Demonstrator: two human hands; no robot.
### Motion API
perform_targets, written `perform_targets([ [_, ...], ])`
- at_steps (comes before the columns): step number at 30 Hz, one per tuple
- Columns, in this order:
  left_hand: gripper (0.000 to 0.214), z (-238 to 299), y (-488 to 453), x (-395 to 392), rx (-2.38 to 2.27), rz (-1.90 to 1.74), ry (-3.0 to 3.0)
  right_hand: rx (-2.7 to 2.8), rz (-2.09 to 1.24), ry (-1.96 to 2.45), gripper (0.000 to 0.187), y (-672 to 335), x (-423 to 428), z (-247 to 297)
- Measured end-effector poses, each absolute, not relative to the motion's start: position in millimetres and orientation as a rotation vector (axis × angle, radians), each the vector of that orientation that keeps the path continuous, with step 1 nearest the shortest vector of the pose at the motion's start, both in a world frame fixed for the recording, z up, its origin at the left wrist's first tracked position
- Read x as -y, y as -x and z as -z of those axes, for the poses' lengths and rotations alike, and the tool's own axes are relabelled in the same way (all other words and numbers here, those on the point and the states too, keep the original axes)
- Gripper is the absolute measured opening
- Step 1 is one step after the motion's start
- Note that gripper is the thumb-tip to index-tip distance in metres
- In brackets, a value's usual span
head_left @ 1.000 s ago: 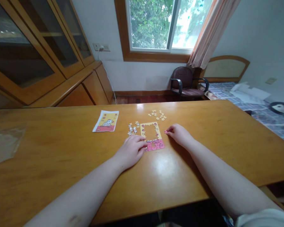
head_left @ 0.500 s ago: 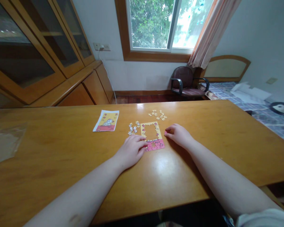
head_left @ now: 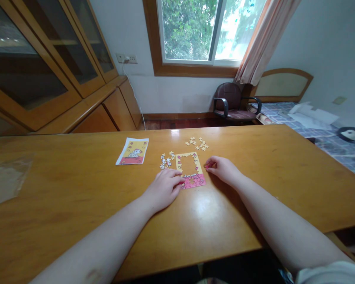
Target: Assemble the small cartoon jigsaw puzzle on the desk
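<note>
A partly assembled jigsaw puzzle lies on the table, yellow at the top and pink at the bottom. Its middle is an open gap, and a small hole shows in the pink band. My left hand rests with fingers stretched over the puzzle's lower left corner, hiding that part. Just right of the puzzle, my right hand pinches a small pink puzzle piece between thumb and fingertips. White patterned loose pieces lie left of the puzzle, and yellow loose pieces lie beyond it.
A printed reference picture lies left of the puzzle on the wooden table. A clear plastic bag is at the far left. Past the table stand a cabinet, an office chair and a bed.
My right hand has shifted very slightly left toward the puzzle with the pink piece in its fingers. My left hand stays in place.
</note>
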State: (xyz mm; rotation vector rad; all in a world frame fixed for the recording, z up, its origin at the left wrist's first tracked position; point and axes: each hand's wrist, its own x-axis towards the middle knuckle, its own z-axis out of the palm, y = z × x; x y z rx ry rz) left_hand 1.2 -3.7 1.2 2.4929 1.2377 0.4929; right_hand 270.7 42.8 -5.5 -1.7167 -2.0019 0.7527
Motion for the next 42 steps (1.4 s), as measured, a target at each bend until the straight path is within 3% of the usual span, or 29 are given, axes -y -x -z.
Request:
perform_targets([
  [10, 0.023, -1.3, -2.1, 4.0, -1.24, -0.494, -2.488, 1.948, -0.784, 1.752, 0.022, -273.6, -46.6, 7.9],
  [16, 0.023, -1.0, -1.4, 4.3, -1.242, -0.501, -2.493, 1.892, -0.864, 1.743, 0.007, -269.6, -41.8, -2.2],
  [27, 0.022, 0.7, -3.1, 2.7, -1.256, -0.464, -2.533, 1.897, -1.282, 1.41, 0.01, -244.0, -21.5, -2.9],
  [42, 0.021, 5.4, -3.0, 3.4, -1.275, -0.491, -2.553, 2.003, -1.119, 1.429, 0.008, -228.7, -21.3, 10.9],
])
